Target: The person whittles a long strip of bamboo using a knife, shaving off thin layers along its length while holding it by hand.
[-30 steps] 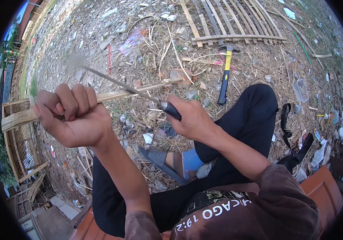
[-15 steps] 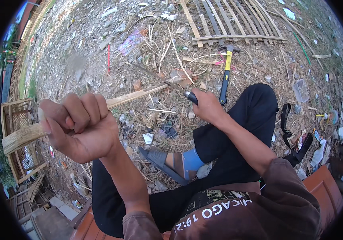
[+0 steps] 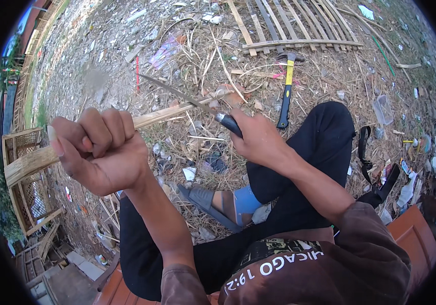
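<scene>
My left hand (image 3: 98,150) is closed round a long, pale bamboo strip (image 3: 164,114), whose broad end sticks out on the left while the thinner end runs off to the far right. In my right hand (image 3: 261,137) is the black handle of a long-bladed knife (image 3: 177,94). The blade crosses the strip on its far part and its tip points away to the left; it looks to be against the strip. My fingers hide part of the handle.
A hammer (image 3: 287,94) with a yellow and black handle lies beyond my right knee. Farther off is a slatted bamboo panel (image 3: 302,44). Litter, dry straw and stones cover the ground, with a clear plastic tub (image 3: 382,110) at right. A wooden lattice frame (image 3: 22,178) stands at left.
My right hand has moved slightly toward me and to the left, bringing the knife along the strip nearer my left hand. The left hand stays almost in place, still holding the strip.
</scene>
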The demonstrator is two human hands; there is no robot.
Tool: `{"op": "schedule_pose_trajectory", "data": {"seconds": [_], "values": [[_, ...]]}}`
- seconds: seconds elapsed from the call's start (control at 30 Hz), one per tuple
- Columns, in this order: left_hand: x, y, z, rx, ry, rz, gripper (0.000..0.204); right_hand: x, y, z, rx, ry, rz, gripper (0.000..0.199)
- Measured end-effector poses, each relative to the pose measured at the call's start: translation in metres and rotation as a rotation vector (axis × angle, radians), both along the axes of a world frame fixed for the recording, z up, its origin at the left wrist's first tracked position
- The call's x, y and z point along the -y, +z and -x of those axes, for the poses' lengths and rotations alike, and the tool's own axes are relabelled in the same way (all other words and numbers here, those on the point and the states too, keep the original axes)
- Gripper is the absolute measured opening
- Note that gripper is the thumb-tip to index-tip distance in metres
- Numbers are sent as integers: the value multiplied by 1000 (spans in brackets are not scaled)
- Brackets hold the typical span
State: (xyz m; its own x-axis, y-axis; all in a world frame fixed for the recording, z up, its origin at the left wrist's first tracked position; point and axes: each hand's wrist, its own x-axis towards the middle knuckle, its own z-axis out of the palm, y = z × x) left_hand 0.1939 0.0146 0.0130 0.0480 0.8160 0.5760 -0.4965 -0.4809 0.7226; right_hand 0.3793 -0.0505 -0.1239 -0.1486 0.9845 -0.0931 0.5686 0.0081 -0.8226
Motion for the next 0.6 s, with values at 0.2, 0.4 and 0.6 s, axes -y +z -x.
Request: {"op": "schedule_pose_trajectory", "data": {"seconds": [0.2, 0.4, 0.6], "values": [[-7, 4, -15, -31, -35, 2, 35, -23, -91, -22, 192, -124, 4, 23], [-19, 4, -3, -66, 59, 16, 36, -29, -72, -8, 49, -111, 51, 20], [-28, 19, -10, -58, 61, 33, 35, -13, -63, -15, -190, -47, 274, 17]]}}
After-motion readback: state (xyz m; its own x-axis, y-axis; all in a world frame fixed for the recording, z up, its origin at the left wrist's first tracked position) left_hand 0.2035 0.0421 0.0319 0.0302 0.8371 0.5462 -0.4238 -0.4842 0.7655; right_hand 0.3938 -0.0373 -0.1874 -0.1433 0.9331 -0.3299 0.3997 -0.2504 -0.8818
